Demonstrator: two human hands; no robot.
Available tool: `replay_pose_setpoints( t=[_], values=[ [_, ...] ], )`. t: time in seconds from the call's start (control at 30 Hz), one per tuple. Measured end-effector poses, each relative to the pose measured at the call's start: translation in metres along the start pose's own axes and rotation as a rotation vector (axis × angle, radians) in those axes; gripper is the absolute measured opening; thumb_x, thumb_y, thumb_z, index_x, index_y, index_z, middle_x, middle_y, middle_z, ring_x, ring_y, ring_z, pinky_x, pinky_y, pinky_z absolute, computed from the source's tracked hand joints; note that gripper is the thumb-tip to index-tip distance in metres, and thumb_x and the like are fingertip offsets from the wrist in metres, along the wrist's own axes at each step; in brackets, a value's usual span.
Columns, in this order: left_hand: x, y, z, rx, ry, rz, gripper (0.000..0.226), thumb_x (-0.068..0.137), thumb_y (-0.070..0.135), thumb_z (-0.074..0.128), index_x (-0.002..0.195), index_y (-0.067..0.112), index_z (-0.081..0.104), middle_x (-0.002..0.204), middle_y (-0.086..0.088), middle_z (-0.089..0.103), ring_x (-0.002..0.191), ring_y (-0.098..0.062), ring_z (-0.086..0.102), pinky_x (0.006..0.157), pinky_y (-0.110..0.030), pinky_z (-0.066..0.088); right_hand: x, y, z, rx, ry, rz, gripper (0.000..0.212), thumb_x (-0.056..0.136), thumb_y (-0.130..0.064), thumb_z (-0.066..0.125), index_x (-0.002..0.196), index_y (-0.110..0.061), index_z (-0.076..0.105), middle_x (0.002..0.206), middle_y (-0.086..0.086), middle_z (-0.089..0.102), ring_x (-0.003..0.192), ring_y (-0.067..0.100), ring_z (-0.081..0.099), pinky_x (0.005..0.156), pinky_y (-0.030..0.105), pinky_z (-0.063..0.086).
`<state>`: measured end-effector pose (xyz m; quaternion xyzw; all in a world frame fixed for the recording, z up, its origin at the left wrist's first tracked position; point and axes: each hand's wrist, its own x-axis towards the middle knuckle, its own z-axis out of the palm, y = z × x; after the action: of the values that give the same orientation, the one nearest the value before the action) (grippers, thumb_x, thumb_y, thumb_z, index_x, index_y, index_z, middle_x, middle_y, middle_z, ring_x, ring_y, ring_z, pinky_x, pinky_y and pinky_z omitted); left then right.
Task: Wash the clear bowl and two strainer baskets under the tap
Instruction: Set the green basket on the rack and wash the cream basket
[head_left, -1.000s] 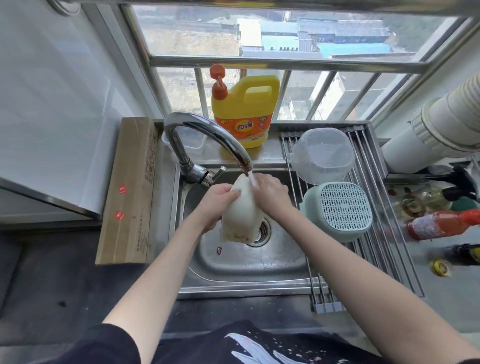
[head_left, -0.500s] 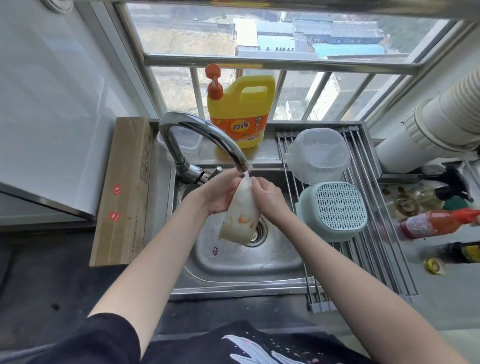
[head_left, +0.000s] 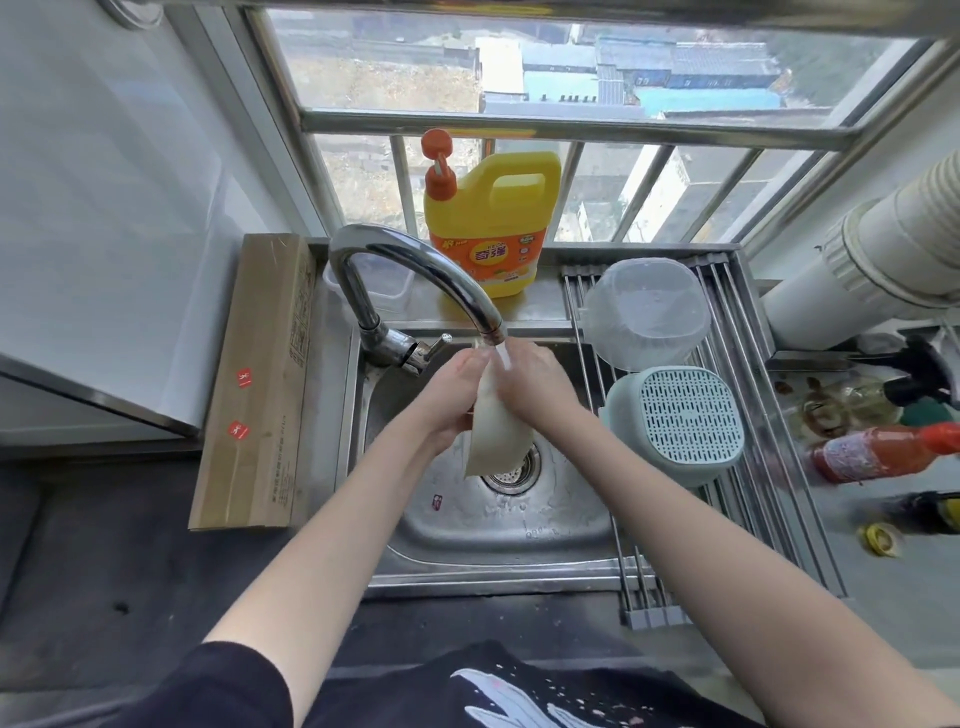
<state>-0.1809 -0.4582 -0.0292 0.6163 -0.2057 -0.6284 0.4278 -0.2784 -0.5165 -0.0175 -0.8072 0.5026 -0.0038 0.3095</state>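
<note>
Both my hands hold a cream-white strainer basket (head_left: 496, 436) on edge over the sink (head_left: 493, 525), its top right under the running tap (head_left: 415, 265). My left hand (head_left: 457, 395) grips its left side and my right hand (head_left: 530, 384) grips its right side, with water falling between them. The clear bowl (head_left: 647, 312) lies upside down at the far end of the roll-up rack (head_left: 737, 499). A pale green strainer basket (head_left: 680, 421) lies upside down on the rack just nearer than the bowl.
A yellow detergent jug (head_left: 493, 228) stands on the ledge behind the tap. A long cardboard box (head_left: 260, 379) lies left of the sink. Right of the rack are a red sauce bottle (head_left: 883, 452), other bottles and a wide white duct (head_left: 883, 260).
The cream basket has been lifted closer to the spout and turned between my hands, so it now hangs narrower and more upright. The bowl and green basket have not moved.
</note>
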Motion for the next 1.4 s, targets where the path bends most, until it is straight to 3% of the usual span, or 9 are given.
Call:
replay_pose_setpoints(
  t=[0.13,0.33,0.47,0.67,0.83,1.0,1.1,1.23,1.4],
  values=[
    [0.009,0.004,0.008,-0.192,0.131,-0.064,0.040,0.100,0.037,0.041,0.121,0.008,0.060,0.110,-0.008,0.068,0.093,-0.016,0.066,0.070,-0.024,0.055,-0.027,-0.001,0.030,-0.321,0.050,-0.062,0.052,0.099,-0.034,0.020,0.150,-0.023,0.019,0.158,-0.003,0.017,0.147,0.029,0.000,0.109,0.062,-0.003],
    [-0.001,-0.008,0.022,-0.305,0.124,-0.182,0.049,0.102,0.042,0.028,0.095,0.010,0.063,0.088,-0.007,0.067,0.078,-0.015,0.064,0.065,-0.024,0.053,-0.031,0.025,0.023,-0.261,0.198,-0.329,0.045,0.094,-0.032,0.029,0.124,-0.018,0.059,0.115,0.004,0.065,0.118,0.026,0.053,0.092,0.043,0.031],
    [-0.011,-0.020,0.041,-0.039,0.180,-0.085,0.045,0.099,0.043,0.037,0.106,0.006,0.063,0.071,-0.005,0.061,0.054,-0.013,0.055,0.044,-0.017,0.038,0.003,0.025,-0.006,-0.093,-0.131,0.069,0.030,0.096,-0.028,0.034,0.111,-0.015,0.056,0.118,0.010,0.057,0.112,0.030,0.050,0.091,0.046,0.036],
    [0.001,0.008,0.018,-0.191,0.362,-0.118,0.049,0.100,0.040,0.033,0.118,0.001,0.057,0.105,-0.012,0.064,0.099,-0.027,0.063,0.072,-0.030,0.053,-0.033,-0.001,0.022,-0.364,0.097,-0.242,0.051,0.097,-0.034,0.035,0.145,-0.020,0.032,0.149,-0.002,0.037,0.143,0.021,0.024,0.108,0.067,-0.004],
    [0.013,0.002,-0.003,-0.088,0.412,-0.154,0.075,0.085,0.062,0.035,0.118,-0.003,0.056,0.110,-0.014,0.067,0.100,-0.030,0.065,0.095,-0.043,0.051,-0.056,0.027,0.041,-0.241,0.170,-0.530,0.049,0.097,-0.031,0.030,0.144,-0.019,0.039,0.149,-0.004,0.040,0.139,0.015,0.034,0.111,0.060,0.005],
    [-0.012,0.000,0.022,0.262,0.298,-0.026,0.061,0.096,0.050,0.031,0.115,0.003,0.064,0.112,-0.017,0.067,0.101,-0.030,0.063,0.087,-0.038,0.049,-0.016,0.010,0.012,-0.232,0.057,-0.161,0.046,0.101,-0.029,0.024,0.142,-0.014,0.036,0.143,0.006,0.046,0.123,0.028,0.050,0.103,0.042,0.033],
    [-0.020,-0.001,0.036,0.275,0.296,0.020,0.055,0.099,0.043,0.031,0.112,0.001,0.064,0.111,-0.018,0.066,0.101,-0.032,0.062,0.081,-0.036,0.046,0.000,0.002,-0.007,-0.228,-0.171,-0.003,0.037,0.100,-0.024,0.030,0.132,-0.011,0.044,0.135,0.010,0.051,0.126,0.033,0.046,0.105,0.061,0.026],
    [-0.007,0.015,0.023,-0.027,0.405,-0.009,0.054,0.096,0.046,0.035,0.114,0.004,0.063,0.112,-0.015,0.067,0.104,-0.029,0.064,0.096,-0.044,0.049,-0.023,0.000,0.022,-0.267,0.140,-0.190,0.047,0.097,-0.032,0.029,0.143,-0.022,0.035,0.148,-0.004,0.039,0.145,0.023,0.016,0.106,0.071,-0.005],
    [0.006,0.024,0.012,-0.153,0.395,-0.056,0.057,0.096,0.051,0.034,0.114,0.002,0.056,0.110,-0.014,0.066,0.101,-0.025,0.064,0.098,-0.039,0.049,-0.059,0.014,0.043,-0.219,0.375,-0.478,0.049,0.095,-0.029,0.033,0.141,-0.014,0.040,0.147,0.000,0.042,0.138,0.021,0.029,0.107,0.061,0.023]
  ],
)
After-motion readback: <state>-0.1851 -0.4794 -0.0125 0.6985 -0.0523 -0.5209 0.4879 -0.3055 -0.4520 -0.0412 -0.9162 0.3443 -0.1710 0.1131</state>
